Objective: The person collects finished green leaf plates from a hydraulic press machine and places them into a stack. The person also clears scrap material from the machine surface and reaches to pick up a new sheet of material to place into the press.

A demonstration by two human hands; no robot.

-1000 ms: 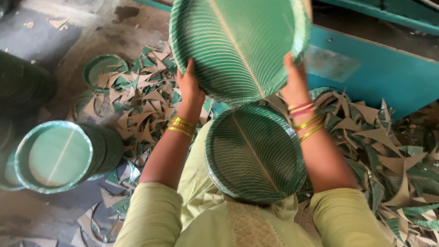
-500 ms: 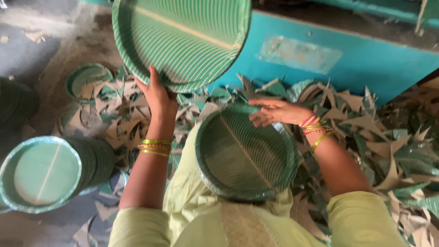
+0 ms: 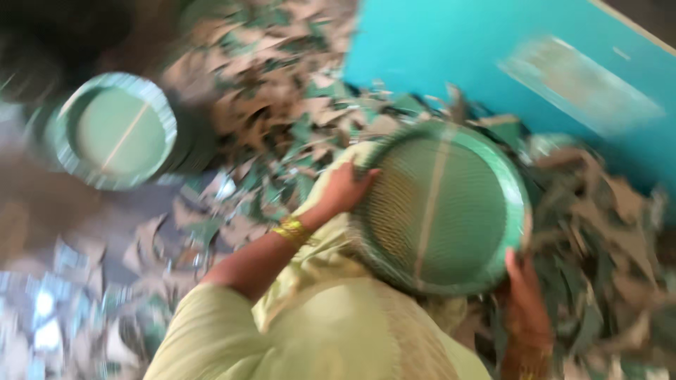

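Head view, both hands' grip clasping green plate [image 3: 440, 207], face up, centre stripe near-vertical

Left hand [image 3: 343, 188] fingers curled, bangled wrist bent, right hand [image 3: 524, 295] gripping below

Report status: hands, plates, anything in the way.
Left hand and right hand grip the rim of the green plate stack on the lap. Second plate stack lies left. Paper scraps litter the floor around.

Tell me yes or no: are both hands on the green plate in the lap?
Yes: the left hand grips the plate at its upper-left rim and the right hand holds its lower-right rim.
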